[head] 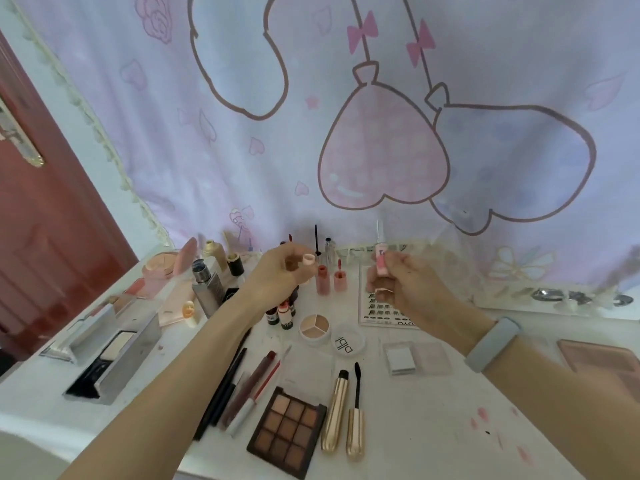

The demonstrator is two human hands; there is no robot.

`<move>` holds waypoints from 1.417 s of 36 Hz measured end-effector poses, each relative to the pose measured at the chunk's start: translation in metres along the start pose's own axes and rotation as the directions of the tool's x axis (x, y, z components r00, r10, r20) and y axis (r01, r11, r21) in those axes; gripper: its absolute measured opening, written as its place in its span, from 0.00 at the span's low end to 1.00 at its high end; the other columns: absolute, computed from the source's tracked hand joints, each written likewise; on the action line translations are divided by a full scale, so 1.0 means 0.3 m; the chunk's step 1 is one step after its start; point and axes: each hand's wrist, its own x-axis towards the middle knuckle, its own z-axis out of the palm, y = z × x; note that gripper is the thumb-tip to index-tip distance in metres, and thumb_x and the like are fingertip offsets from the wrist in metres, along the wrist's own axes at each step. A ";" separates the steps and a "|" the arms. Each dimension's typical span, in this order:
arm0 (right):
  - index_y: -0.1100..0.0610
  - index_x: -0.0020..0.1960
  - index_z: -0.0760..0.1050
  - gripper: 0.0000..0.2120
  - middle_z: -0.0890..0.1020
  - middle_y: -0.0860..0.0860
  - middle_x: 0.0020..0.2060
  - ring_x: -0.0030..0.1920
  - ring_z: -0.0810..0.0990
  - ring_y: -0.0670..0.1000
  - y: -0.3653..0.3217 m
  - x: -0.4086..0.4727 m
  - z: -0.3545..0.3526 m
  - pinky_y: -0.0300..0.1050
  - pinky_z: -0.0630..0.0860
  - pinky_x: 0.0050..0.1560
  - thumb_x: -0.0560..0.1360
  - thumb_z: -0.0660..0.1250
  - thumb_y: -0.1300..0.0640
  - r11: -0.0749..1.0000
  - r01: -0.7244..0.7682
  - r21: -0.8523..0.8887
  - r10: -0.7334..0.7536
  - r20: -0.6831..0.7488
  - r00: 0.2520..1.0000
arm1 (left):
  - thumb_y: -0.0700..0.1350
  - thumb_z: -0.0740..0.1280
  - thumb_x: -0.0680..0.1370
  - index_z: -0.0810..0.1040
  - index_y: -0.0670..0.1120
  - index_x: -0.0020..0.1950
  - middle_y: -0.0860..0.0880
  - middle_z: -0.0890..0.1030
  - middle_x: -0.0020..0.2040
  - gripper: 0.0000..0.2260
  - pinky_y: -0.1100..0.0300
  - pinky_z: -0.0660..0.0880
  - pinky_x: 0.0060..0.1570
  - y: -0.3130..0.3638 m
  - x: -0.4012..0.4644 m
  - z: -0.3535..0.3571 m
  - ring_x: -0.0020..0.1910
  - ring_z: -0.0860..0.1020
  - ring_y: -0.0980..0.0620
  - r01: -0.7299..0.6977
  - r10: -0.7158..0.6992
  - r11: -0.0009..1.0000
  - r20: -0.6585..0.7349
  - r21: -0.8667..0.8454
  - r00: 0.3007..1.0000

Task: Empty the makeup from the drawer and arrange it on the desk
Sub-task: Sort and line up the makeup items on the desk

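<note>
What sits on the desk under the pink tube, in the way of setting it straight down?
The right hand holds the pink tube above the lash sheet, which covers the desk right below. Bare desk shows nearer, in front of the clear case.

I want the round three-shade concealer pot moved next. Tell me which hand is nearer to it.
Left. The left hand, pinching a small pink cap, hovers above and just left of the concealer pot. The right hand, holding a pink tube, is farther off to the pot's right.

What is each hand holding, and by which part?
Left hand pinches a small pink cap by its side; right hand grips a pink tube around its lower body.
</note>
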 end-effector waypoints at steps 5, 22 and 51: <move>0.51 0.48 0.71 0.03 0.83 0.46 0.43 0.42 0.79 0.42 0.047 0.057 0.002 0.34 0.73 0.40 0.79 0.60 0.54 0.849 0.167 -0.501 -0.197 -0.007 0.980 | 0.43 0.68 0.75 0.80 0.50 0.46 0.58 0.79 0.40 0.03 0.67 0.71 0.42 -0.027 0.063 0.025 0.41 0.77 0.56 -0.097 0.097 0.953 0.015 0.286 0.995; 0.52 0.47 0.75 0.07 0.81 0.49 0.43 0.46 0.72 0.52 0.220 0.182 0.013 0.48 0.68 0.47 0.76 0.63 0.50 0.070 0.312 -0.947 -0.282 0.281 0.917 | 0.47 0.66 0.74 0.79 0.54 0.51 0.53 0.81 0.47 0.07 0.57 0.60 0.49 -0.131 0.131 0.090 0.50 0.75 0.49 -0.243 0.171 0.448 0.184 0.860 0.968; 0.53 0.59 0.75 0.12 0.76 0.43 0.44 0.45 0.72 0.43 0.081 -0.079 -0.061 0.29 0.65 0.47 0.76 0.65 0.55 0.300 0.350 -0.887 -0.326 0.250 0.912 | 0.44 0.66 0.77 0.79 0.48 0.57 0.49 0.78 0.55 0.10 0.52 0.72 0.52 0.043 -0.024 0.025 0.56 0.73 0.47 -0.179 0.368 0.731 -0.160 0.659 0.916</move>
